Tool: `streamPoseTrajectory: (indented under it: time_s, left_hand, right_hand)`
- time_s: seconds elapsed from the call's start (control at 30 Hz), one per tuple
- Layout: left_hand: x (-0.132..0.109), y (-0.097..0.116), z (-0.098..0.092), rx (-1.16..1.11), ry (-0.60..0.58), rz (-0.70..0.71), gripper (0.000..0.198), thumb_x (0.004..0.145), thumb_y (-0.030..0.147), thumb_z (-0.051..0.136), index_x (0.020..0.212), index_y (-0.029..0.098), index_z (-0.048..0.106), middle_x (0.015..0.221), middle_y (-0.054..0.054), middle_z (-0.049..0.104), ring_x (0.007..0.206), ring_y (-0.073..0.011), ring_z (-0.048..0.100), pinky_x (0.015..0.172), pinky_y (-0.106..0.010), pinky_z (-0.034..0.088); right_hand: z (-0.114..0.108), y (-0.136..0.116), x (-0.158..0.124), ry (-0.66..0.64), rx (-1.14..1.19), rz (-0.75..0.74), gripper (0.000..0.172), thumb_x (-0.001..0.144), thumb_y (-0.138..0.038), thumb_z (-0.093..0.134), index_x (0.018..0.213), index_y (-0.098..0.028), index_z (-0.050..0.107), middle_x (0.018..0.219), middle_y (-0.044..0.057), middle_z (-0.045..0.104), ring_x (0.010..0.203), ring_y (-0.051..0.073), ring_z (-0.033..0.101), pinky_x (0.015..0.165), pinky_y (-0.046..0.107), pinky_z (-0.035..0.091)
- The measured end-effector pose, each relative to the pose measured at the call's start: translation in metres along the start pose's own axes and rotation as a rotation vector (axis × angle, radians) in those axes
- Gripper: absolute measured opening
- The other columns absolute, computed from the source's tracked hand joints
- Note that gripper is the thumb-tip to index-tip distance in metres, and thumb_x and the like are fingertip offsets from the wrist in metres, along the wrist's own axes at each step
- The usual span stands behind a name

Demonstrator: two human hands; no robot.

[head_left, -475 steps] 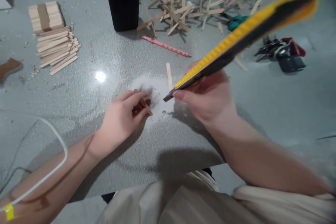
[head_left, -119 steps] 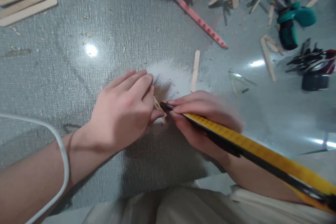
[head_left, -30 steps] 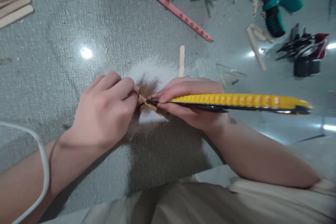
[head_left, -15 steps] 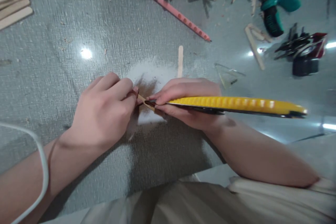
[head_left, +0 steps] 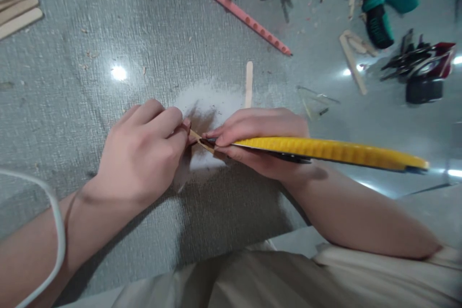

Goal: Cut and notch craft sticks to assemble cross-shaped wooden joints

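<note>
My left hand (head_left: pixel 144 147) is closed, with its thumb and fingertips pinching a thin wooden craft stick (head_left: pixel 195 134). My right hand (head_left: pixel 260 130) grips a utility knife (head_left: pixel 332 149) with a ribbed yellow handle, held near its front end. The handle sticks out to the right above my right forearm. The dark tip of the knife meets the stick between both hands, and my right fingertips hide part of it. Beneath them a patch of white powder (head_left: pixel 205 94) covers the table. Just beyond my right hand lies another craft stick (head_left: pixel 249 84).
A pink pencil (head_left: pixel 252 21) lies farther up the grey textured table (head_left: pixel 108 24). Craft sticks (head_left: pixel 19 7) are stacked at the upper left. Teal-handled pliers (head_left: pixel 378 19), a dark cluster of small tools (head_left: pixel 422 67) and loose sticks occupy the upper right. A white cable (head_left: pixel 59 236) crosses my left forearm.
The rear end of the utility knife has swung slightly toward my body and to the right. My left hand and the pinched stick stay almost in place. The view has shifted a little.
</note>
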State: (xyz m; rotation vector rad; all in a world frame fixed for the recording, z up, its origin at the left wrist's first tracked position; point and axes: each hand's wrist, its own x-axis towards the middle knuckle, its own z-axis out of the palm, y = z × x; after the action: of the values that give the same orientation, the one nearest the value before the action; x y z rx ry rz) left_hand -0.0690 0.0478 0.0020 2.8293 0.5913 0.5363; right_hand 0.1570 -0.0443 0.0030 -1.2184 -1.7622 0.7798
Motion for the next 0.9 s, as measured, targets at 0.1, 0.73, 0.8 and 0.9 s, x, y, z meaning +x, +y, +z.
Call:
streamPoseTrajectory:
  time_s: [0.1, 0.73, 0.8, 0.9]
  left_hand:
    - [0.001, -0.001, -0.003, 0.002, -0.027, 0.026, 0.028, 0.104, 0.027, 0.06, 0.078, 0.02, 0.07, 0.091, -0.005, 0.075, 0.079, -0.0202, 0.062, 0.063, -0.035, 0.051]
    - [0.0, 0.002, -0.001, 0.053, 0.011, 0.002, 0.024, 0.102, 0.027, 0.062, 0.083, 0.019, 0.076, 0.091, -0.004, 0.076, 0.076, -0.0208, 0.059, 0.064, -0.034, 0.049]
    - [-0.001, 0.001, 0.001, 0.046, 0.025, -0.003, 0.025, 0.102, 0.026, 0.061, 0.082, 0.019, 0.075, 0.09, -0.004, 0.076, 0.075, -0.0204, 0.059, 0.063, -0.034, 0.048]
    - [-0.002, 0.001, 0.002, 0.043, 0.022, -0.011, 0.024, 0.103, 0.028, 0.059, 0.085, 0.02, 0.073, 0.09, -0.003, 0.076, 0.077, -0.0193, 0.06, 0.065, -0.033, 0.047]
  right_hand:
    - [0.001, 0.002, 0.0, 0.003, -0.013, 0.003, 0.009, 0.099, -0.031, 0.073, 0.092, -0.03, 0.079, 0.09, 0.0, 0.083, 0.08, 0.018, 0.079, 0.072, 0.029, 0.064]
    - [0.001, -0.009, 0.007, 0.004, -0.002, 0.294, 0.008, 0.092, -0.024, 0.075, 0.085, -0.028, 0.077, 0.085, -0.001, 0.08, 0.077, 0.019, 0.075, 0.072, 0.03, 0.058]
    - [0.002, -0.006, 0.004, 0.026, 0.017, 0.246, 0.01, 0.092, -0.022, 0.075, 0.084, -0.028, 0.076, 0.083, -0.001, 0.079, 0.077, 0.018, 0.075, 0.071, 0.03, 0.058]
    - [0.003, -0.006, 0.003, 0.044, 0.024, 0.221, 0.011, 0.093, -0.022, 0.075, 0.084, -0.028, 0.075, 0.083, -0.002, 0.079, 0.075, 0.018, 0.075, 0.072, 0.031, 0.059]
